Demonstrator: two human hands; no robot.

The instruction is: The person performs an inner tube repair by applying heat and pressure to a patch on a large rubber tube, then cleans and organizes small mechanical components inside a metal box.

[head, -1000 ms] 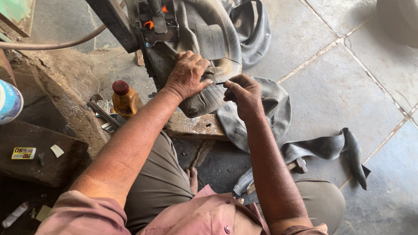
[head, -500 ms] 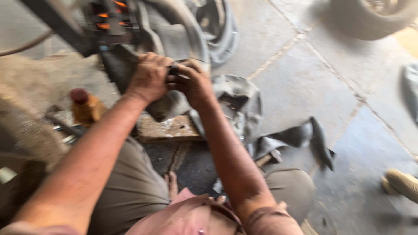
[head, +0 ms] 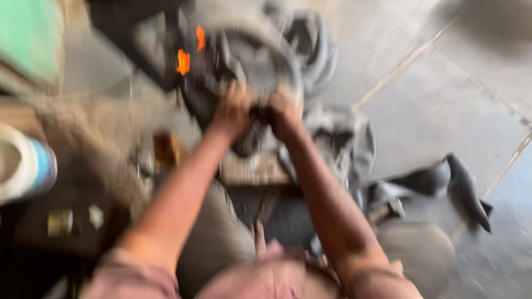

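The picture is heavily blurred. My left hand (head: 233, 109) and my right hand (head: 281, 113) are close together, both closed on a grey rubber inner tube (head: 260, 66) that loops over a dark metal press (head: 166, 50) with two orange glowing spots. The tube rests over a small wooden block (head: 252, 169) in front of my knees. More of the tube hangs down to the right of my right forearm.
A small brown bottle (head: 165, 148) stands left of the block. A white and blue can (head: 25, 166) is at the far left. A loose strip of black rubber (head: 443, 182) lies on the grey tiled floor (head: 443, 99) at right.
Both hands have come together on the tube and shifted toward the press. The camera swung, blurring the view, and the white and blue can is back in view at left.
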